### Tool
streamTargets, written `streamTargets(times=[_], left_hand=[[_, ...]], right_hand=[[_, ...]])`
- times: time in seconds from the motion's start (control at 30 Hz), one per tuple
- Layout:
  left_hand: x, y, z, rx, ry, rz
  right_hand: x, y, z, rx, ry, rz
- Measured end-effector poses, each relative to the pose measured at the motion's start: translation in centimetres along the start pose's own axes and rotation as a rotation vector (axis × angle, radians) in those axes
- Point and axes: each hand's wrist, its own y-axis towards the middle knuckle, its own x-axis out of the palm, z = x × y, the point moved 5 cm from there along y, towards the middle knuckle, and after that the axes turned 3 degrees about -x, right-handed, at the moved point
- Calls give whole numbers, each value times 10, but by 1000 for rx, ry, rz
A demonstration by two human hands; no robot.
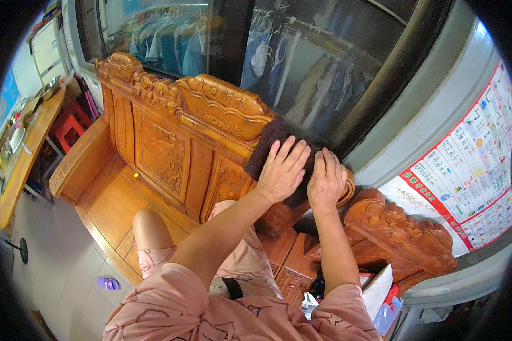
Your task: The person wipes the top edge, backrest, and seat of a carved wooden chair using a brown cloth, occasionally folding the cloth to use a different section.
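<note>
A dark brown cloth point(269, 135) lies draped over the right part of the top rail of a carved wooden bench point(222, 100). My left hand point(284, 169) rests on the cloth, palm down, its fingers slightly spread. Just to its right, my right hand point(327, 179) bends its fingers over the cloth near the scrolled end of the backrest point(348, 187). Whether either hand grips the fabric cannot be told. My knees are on or close to the bench seat point(98, 192).
Behind the backrest is a glass window point(170, 38) showing hanging clothes. A second carved wooden backrest point(392, 230) and a wall poster point(465, 170) are at right. At left are a cluttered wooden table point(25, 170), a red stool point(70, 123) and a purple slipper point(108, 283) on the floor.
</note>
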Motion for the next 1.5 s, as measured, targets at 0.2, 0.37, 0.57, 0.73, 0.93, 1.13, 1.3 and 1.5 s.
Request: streamTargets(times=[0.2,0.37,0.57,0.73,0.93,1.13,1.3,1.5], left_hand=[[-3,17,-22,190,-50,-50],[14,70,-20,139,-27,-349],[4,45,-14,3,-90,-138],[-8,-3,-9,19,-61,76],[-39,13,-22,361,-3,88],[-67,67,-48,428,-66,35],[-152,117,-68,522,214,204],[-187,140,-136,360,556,234]], right_hand=[[8,10,0,43,29,-149],[53,30,49,111,95,-579],[25,23,24,112,40,-400],[1,-8,2,2,39,-6],[-4,2,14,-2,96,-56],[-2,47,-5,-119,237,-46],[-2,123,-33,-205,318,134],[40,197,-81,-233,123,33]])
